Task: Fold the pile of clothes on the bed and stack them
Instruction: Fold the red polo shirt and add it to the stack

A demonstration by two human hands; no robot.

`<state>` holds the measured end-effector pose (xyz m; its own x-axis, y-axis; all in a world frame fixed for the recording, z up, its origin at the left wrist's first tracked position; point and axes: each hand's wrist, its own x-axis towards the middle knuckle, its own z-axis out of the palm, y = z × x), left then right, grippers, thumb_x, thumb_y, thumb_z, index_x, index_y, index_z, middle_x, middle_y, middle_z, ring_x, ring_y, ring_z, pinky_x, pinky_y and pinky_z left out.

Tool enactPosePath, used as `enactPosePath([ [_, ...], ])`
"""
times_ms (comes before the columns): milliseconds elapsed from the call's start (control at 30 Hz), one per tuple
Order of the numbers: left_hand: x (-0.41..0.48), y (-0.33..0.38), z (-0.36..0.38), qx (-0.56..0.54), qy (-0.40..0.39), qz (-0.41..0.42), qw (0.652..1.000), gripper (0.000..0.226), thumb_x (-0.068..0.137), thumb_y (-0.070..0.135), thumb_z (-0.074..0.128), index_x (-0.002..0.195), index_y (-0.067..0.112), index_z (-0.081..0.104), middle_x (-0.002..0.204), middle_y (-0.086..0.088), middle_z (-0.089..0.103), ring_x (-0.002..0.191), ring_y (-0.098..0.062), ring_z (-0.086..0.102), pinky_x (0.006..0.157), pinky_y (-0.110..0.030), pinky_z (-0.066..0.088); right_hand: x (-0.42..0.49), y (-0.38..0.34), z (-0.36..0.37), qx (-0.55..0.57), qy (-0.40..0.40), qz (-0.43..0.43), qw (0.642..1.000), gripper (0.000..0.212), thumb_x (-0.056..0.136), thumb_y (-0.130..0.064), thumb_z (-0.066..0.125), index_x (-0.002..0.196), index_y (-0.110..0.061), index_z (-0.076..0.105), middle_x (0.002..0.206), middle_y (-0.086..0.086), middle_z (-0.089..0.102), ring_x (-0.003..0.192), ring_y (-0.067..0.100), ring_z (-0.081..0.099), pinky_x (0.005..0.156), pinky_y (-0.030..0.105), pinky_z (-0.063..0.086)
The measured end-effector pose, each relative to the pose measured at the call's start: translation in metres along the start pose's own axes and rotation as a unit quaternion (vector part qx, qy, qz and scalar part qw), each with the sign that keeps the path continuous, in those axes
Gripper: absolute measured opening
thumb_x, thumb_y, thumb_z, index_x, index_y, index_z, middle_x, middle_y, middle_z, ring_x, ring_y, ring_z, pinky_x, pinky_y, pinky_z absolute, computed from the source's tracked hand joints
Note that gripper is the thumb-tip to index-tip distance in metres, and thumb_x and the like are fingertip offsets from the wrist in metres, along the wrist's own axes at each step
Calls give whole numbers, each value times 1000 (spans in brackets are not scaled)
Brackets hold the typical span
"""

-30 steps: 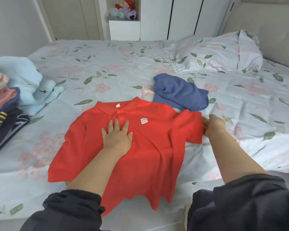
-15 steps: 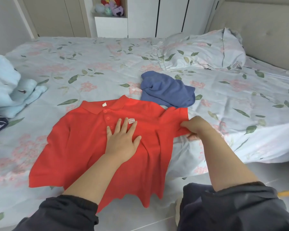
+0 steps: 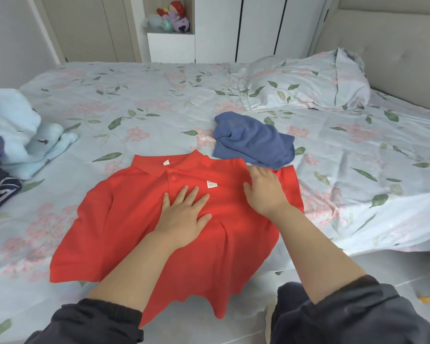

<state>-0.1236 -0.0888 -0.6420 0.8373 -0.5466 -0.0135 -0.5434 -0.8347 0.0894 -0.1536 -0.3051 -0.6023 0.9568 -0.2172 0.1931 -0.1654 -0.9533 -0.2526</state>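
- The red polo shirt (image 3: 124, 219) lies spread face up at the near edge of the bed (image 3: 159, 95), with its white chest label showing.
- A wall niche (image 3: 170, 33) holds plush toys (image 3: 171, 16).
- The collar points away from me and the hem hangs over the edge.
- My left hand (image 3: 184, 214) presses flat on the chest with fingers spread. My right hand (image 3: 266, 192) lies flat beside the sleeve, gripping nothing.

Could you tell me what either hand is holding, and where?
Nothing gripped: left hand lies flat on the red shirt, at its chest; right hand flat near its sleeve.
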Motion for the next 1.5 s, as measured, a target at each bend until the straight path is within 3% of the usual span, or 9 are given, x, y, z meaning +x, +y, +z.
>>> enactPosePath([
  [100,4,-16,-12,-2,19,-35,999,54,99,52,20,150,34,21,161,7,9,148,-15,-5,114,-57,-1,6,-4,15,-89,-168,25,981,52,99,-35,35,146,-15,30,155,5,25,142,24,21,114,54,13],
  [300,26,-87,-37,-113,135,-269,947,54,101,42,29,150,21,24,157,-3,23,146,-23,13,114,-55,13,47,-34,28,23,27,-14,999,39,91,-18,48,127,-3,50,131,14,49,120,33,43,102,40,32],
  [433,47,-133,-42,-146,60,-378,912,66,98,46,37,149,9,21,153,-10,29,139,-30,26,110,-50,22,89,-53,43,26,-42,-45,998,47,95,-27,51,135,-5,45,137,14,47,125,33,41,106,38,30],
  [633,81,-163,-43,-126,101,-268,950,29,91,29,60,112,9,61,119,-14,61,114,-32,54,90,-38,42,142,-62,47,-19,-135,1,991,25,86,-33,62,94,-10,57,107,11,64,101,30,59,77,33,42],
  [833,111,-180,-67,23,224,-201,953,18,96,25,52,100,8,53,95,-17,64,90,-38,61,63,-36,38,169,-66,42,-84,104,-36,990,14,94,-16,51,98,-5,59,95,16,66,89,35,61,69,35,33],
  [1067,105,-161,-35,54,98,-232,966,36,97,21,43,131,14,37,122,-11,49,114,-31,49,77,-41,42,137,-79,69,-113,44,8,993,54,95,-31,48,140,-9,30,144,13,35,137,31,26,113,51,15],
  [1200,64,-158,-33,27,9,-280,959,60,97,41,35,151,27,10,150,-7,30,135,-28,29,102,-49,30,78,-100,81,-52,-44,-90,994,63,97,-46,31,152,-20,12,159,7,12,147,25,7,115,53,5],
  [1333,9,-145,-31,-59,-27,-324,944,65,99,49,29,152,30,-2,160,0,8,145,-26,11,112,-53,17,49,-104,79,-70,-152,-50,985,58,100,-46,17,153,-26,5,161,3,1,148,23,-2,115,54,-1],
  [1500,-43,-134,-36,-192,46,-328,924,63,100,39,35,153,17,9,155,-12,25,141,-30,25,114,-44,24,15,-124,75,3,-167,-18,986,62,100,-47,20,153,-21,4,161,3,0,148,22,-5,115,53,-1],
])
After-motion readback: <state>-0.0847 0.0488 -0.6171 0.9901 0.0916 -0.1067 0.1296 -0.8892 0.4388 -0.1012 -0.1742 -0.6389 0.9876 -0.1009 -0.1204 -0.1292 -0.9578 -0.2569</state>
